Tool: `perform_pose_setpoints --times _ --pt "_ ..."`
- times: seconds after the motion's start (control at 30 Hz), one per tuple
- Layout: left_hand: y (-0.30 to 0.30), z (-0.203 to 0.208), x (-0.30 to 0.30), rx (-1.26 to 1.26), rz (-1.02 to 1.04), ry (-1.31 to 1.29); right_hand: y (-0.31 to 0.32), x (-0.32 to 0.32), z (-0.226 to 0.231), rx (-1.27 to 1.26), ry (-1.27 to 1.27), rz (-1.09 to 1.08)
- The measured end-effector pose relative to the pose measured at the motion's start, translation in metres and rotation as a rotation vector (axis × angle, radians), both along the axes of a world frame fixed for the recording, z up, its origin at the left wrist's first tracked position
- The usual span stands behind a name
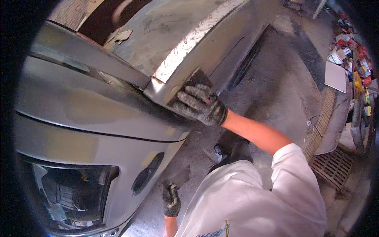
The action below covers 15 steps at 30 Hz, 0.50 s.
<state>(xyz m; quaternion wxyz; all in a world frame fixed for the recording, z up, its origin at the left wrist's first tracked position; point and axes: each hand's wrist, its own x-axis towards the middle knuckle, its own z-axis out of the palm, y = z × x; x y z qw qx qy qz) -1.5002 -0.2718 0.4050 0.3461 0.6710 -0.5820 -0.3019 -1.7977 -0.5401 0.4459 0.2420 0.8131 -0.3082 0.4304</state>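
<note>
My right hand (201, 103), in a dark knit glove, lies with its fingers along the corner of a grey vehicle panel (223, 59). Beneath those fingers, a dark brown sheet (200, 78) that looks like sandpaper is pressed to the panel; part of it is hidden. Lower down, my gloved left hand (171, 200) is closed on the edge of a thin grey flat piece (179, 176), held off the vehicle's side. I cannot make out what that piece is. Dull yellowish patches mark the grey vehicle body (102, 118) beside both hands.
A dark lamp unit (75, 193) and an oval dark recess (148, 173) are set in the vehicle's near end. On the right are a floor grate (332, 168), a white board (335, 77) and a heap of colourful packages (357, 59). My shoe (220, 151) stands on the stained floor.
</note>
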Motion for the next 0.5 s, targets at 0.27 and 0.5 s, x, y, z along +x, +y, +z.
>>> perform_pose_setpoints --times 0.27,0.5 --pt "-0.012 0.007 -0.008 -0.001 -0.159 -0.125 0.029 0.0 0.021 0.159 -0.132 -0.05" --pt "-0.023 0.024 -0.024 0.022 -0.164 -0.146 0.028 0.024 0.012 0.257 -0.165 -0.103"
